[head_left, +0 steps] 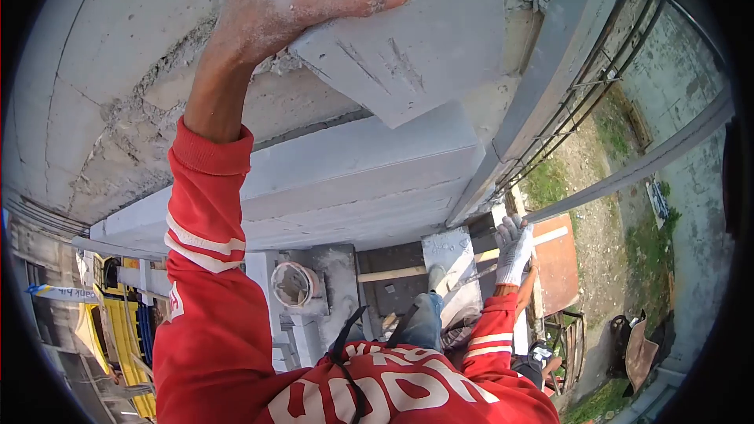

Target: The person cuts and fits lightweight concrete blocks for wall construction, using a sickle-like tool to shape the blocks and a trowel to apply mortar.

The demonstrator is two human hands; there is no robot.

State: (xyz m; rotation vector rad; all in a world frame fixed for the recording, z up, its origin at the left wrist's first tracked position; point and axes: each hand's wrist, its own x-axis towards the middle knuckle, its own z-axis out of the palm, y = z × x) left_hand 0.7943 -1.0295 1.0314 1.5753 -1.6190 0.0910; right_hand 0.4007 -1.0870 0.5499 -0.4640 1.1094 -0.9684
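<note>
My left hand (294, 8), bare and dusty, grips a light grey concrete block (440, 39) at the top of the view. Its thumb lies across the block's near face, and the other fingers are mostly hidden. Dark scrape marks show on that face. The block sits at an angle, one corner overlapping the wall of grey blocks (353, 161) below it. Lower right, my right hand (514, 247) wears a white glove. Its fingers are stretched out and apart, close to a grey metal bar (628, 169), with nothing visible in them.
A dusty bucket (294, 284) stands below the wall beside my legs. A grey upright post (542, 63) and thin steel rods (585, 82) rise at the right. Part of another person (542, 361) shows at the lower right. Yellow metal (126, 330) stands at left.
</note>
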